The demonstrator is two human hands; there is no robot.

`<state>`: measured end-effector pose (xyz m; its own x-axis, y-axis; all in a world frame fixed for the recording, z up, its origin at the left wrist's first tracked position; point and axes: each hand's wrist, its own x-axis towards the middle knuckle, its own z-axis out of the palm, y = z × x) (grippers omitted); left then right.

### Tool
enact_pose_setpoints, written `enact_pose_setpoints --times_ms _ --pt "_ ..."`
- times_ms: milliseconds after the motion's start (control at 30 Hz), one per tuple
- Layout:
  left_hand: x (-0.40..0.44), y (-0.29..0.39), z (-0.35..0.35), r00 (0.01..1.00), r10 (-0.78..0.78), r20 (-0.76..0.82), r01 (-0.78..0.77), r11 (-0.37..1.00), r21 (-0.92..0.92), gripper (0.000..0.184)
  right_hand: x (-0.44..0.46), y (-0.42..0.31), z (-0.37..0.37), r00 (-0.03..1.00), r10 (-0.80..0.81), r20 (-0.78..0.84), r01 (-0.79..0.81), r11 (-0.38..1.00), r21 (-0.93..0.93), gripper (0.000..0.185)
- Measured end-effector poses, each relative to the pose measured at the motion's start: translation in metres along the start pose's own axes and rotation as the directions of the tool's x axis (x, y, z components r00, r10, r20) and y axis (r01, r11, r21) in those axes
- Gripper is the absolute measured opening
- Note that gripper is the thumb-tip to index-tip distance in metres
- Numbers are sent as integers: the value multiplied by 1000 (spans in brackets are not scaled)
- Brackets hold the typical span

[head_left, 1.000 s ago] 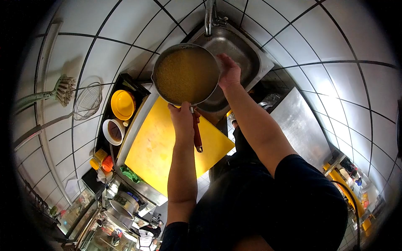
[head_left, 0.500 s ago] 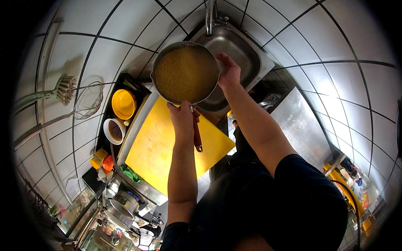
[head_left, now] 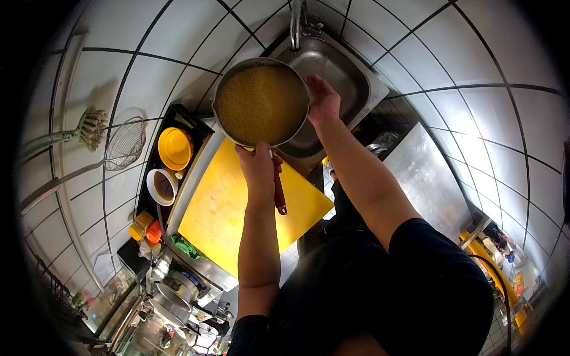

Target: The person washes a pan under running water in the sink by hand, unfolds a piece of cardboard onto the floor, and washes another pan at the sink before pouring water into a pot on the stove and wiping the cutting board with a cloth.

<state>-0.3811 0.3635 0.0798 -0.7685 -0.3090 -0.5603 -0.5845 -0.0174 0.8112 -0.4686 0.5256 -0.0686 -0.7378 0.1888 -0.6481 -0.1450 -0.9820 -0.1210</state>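
Note:
A metal saucepan (head_left: pixel 217 113) holds a yellow-brown, grainy-looking mass (head_left: pixel 258 101) and is held level above the corner between the sink and the yellow cutting board. My left hand (head_left: pixel 257 169) is closed on the saucepan where its red-brown handle (head_left: pixel 279 190) meets the bowl, and the rest of the handle points back toward me. At the pan's right side is my right hand (head_left: pixel 323 101), its fingers stretched out alongside the rim; whether they press on the wall I cannot tell. Under the pan lies part of the yellow cutting board (head_left: pixel 219 207).
A steel sink (head_left: pixel 350 77) with a tap (head_left: pixel 295 29) stands behind the pan. On the left are a yellow bowl (head_left: pixel 176 148) and a white cup (head_left: pixel 152 188) of brown liquid. A brush (head_left: pixel 92 127) and wire skimmer (head_left: pixel 126 142) hang on the tiled wall. A steel surface (head_left: pixel 424 178) is at right.
The saucepan and both hands have shifted very slightly left. My grip on the pan looks the same.

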Motion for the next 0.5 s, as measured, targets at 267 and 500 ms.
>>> enact_pose_setpoints --times_ms 267,500 --pt "0 5 1 999 -13 -31 16 996 87 34 -3 0 3 1000 5 -23 -6 1000 -15 31" --pt "4 4 -1 999 16 -34 -12 993 114 39 -3 3 1 999 22 -29 -23 1000 -20 31"
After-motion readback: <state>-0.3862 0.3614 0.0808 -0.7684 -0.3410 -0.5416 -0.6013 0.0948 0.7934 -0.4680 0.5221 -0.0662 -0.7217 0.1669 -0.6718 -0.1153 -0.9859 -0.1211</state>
